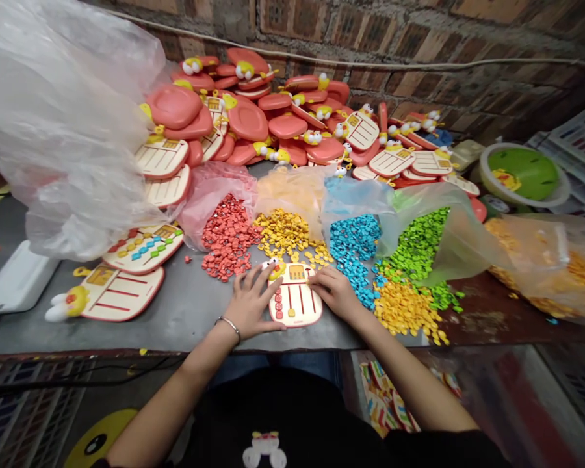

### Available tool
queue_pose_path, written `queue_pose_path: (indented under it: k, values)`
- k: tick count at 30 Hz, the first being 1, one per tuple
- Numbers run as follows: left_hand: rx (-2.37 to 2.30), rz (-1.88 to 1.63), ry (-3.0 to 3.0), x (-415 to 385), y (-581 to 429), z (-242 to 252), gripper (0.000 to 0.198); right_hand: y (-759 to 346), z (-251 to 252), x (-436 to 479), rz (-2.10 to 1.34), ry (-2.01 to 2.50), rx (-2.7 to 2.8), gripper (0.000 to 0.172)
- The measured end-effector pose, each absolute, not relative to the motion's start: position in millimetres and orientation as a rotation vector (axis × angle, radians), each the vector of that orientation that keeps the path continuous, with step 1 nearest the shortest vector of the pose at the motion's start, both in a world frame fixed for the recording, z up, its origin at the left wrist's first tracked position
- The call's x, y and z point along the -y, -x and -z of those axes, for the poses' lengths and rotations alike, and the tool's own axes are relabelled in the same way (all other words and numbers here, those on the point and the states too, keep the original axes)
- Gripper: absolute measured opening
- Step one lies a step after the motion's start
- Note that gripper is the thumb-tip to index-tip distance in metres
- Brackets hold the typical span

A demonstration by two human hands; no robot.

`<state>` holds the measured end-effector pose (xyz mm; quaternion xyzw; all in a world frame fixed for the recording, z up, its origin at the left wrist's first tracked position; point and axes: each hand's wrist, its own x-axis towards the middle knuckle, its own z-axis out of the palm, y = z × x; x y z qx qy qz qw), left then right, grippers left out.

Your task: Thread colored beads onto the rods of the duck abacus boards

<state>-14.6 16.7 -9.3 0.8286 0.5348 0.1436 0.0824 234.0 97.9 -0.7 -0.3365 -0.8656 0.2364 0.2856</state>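
A cream toy board with a red rim (301, 304) and a big-eyed yellow head lies on the table in front of me. Red pieces fill its left slot, and one yellow piece (291, 312) sits at the bottom of the adjacent slot. Spread around the board's left side, my left hand (246, 302) holds it between the thumb at the lower edge and fingers at the top. My right hand (335, 292) has its fingertips drawn together at the board's upper right; anything between them is hidden. Beyond lie red pieces (227, 237), yellow pieces (283, 234) and blue pieces (353, 247).
Green pieces (422, 244) and a nearer yellow heap (407, 309) lie to the right. Several red-backed boards (248, 120) are piled by the brick wall. At left are a board with coloured pieces (146, 248), another board (121, 296) and a large plastic bag (73, 130).
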Motion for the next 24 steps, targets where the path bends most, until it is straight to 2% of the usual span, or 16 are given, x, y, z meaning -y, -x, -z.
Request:
queue_pose_path:
  k: [3, 7, 12, 14, 20, 24]
  values:
    - [-1.559, -0.423, -2.489, -17.1, 14.3, 11.0, 0.098, -223.2, -0.2, -93.6, -0.744, 0.919, 2.287, 0.012]
    - [-1.568, -0.405, -2.491, -17.1, 14.8, 11.6, 0.100, -204.4, -1.8, -92.8, -0.880, 0.895, 2.262, 0.021]
    - [-1.583, -0.399, -2.494, -17.0, 16.6, 9.1, 0.099, -205.4, -16.3, -111.2, -1.366, 0.753, 2.332, 0.021]
    - [-1.587, -0.398, -2.478, -17.0, 16.6, 8.5, 0.098, -203.8, -20.0, -127.6, -1.248, 0.873, 2.280, 0.015]
    - [-1.558, -0.422, -2.461, -16.1, 17.3, 9.5, 0.088, -167.9, -19.7, -164.0, -0.473, 1.263, 2.526, 0.005]
    - [-1.518, -0.433, -2.482, -15.8, 18.3, 10.8, 0.086, -147.7, -25.6, -160.2, -0.278, 1.436, 2.656, 0.006]
